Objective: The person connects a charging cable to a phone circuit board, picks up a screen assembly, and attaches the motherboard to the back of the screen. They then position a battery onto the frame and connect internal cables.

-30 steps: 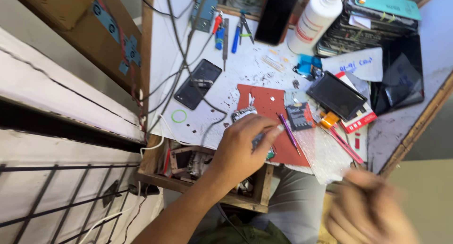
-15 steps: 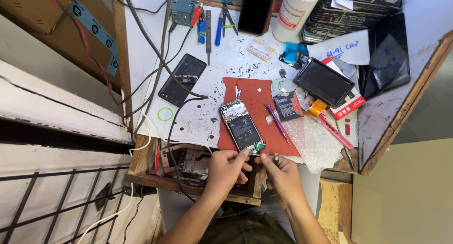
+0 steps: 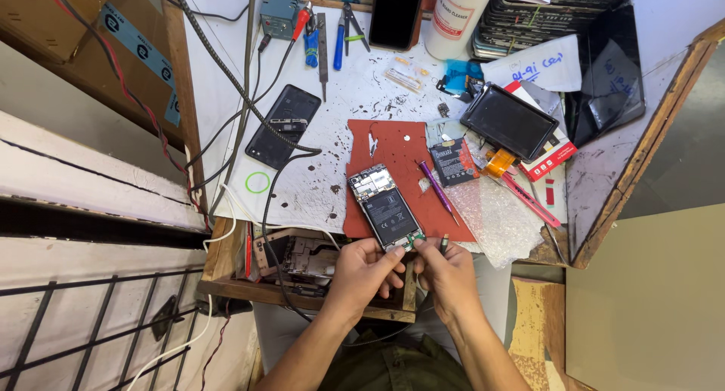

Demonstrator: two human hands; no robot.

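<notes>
An opened phone with its back cover off lies on a red mat near the bench's front edge. My left hand pinches the phone's near end with thumb and forefinger. My right hand meets it there and holds a thin tool by its tip, close to the small green part at the phone's bottom edge. A purple-handled screwdriver rests on the mat to the right of the phone.
A black phone back cover and a green ring lie to the left among cables. To the right sit a battery, a black screen and bubble wrap. Pliers, a white bottle and stacked phones stand at the back. An open drawer sits below.
The left hand has come back off the mat, uncovering the phone. The right hand rose from the lower corner to meet it at the phone's near end. The view shifted.
</notes>
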